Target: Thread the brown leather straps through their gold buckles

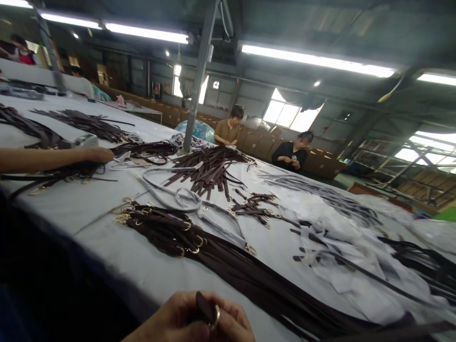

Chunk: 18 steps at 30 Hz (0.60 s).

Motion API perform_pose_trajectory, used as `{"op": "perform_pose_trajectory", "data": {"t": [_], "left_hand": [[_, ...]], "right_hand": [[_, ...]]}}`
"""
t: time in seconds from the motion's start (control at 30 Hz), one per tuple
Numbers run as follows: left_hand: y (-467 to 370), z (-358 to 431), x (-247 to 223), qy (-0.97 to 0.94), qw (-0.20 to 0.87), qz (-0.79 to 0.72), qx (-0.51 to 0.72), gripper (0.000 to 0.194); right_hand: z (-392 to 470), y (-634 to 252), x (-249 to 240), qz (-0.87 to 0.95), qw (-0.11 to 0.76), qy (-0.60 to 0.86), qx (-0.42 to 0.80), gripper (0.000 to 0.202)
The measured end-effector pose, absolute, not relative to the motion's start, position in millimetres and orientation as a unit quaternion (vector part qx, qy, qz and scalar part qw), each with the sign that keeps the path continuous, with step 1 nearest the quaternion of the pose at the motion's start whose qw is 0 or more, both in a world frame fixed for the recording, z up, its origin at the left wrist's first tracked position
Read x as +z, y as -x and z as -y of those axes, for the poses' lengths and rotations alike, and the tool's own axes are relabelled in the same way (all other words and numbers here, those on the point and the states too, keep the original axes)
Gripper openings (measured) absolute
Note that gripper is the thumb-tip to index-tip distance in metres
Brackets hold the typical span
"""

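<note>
At the bottom edge of the view a hand [199, 318] was seen curled shut, fingers folded around the end of a dark strap [205, 308] with a brass ring [215, 317]; whether it was the left or the right could not be told, and the other hand was out of sight. Just beyond the hand, a bundle of long dark straps [213, 256] was laid across the white counter [85, 213]. Far to the left, a co-worker's forearm [53, 159] was rested on another pile.

White table [89, 223]: brown straps w/ gold rings [167, 232], strap pile [210, 168].
</note>
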State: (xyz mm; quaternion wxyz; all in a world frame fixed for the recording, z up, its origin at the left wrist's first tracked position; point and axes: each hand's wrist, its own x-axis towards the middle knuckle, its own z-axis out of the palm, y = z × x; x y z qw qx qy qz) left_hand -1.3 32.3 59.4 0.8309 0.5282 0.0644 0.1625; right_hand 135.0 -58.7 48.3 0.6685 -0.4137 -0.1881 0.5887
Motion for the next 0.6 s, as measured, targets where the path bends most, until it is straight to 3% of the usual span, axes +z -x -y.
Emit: {"op": "perform_pose_trajectory", "data": {"t": [0.17,0.3,0.43,0.5,0.6], "left_hand": [[-13.8,-27.2,46.5,-0.553,0.8,-0.091,0.213,0.041],[-16.7,-29.8,50.9,-0.588,0.771,-0.13,0.208,0.038],[-17.8,-30.1,54.8,-0.635,0.736,-0.169,0.162,0.029],[-18.0,-29.1,48.9,-0.646,0.731,-0.194,0.105,0.027],[-21.0,-25.9,31.4,-0.605,0.774,-0.188,0.009,0.041]], "right_hand": [[46.5,-126.3,30.9,0.133,0.711,0.468,0.508,0.04],[50.3,-118.5,22.6,0.256,0.734,0.521,0.353,0.06],[58.5,-120.3,33.6,0.369,0.68,0.61,0.171,0.041],[63.7,-131.0,40.3,0.324,0.673,0.644,0.166,0.035],[72.4,-153.8,45.6,0.214,0.722,0.628,0.199,0.042]]}}
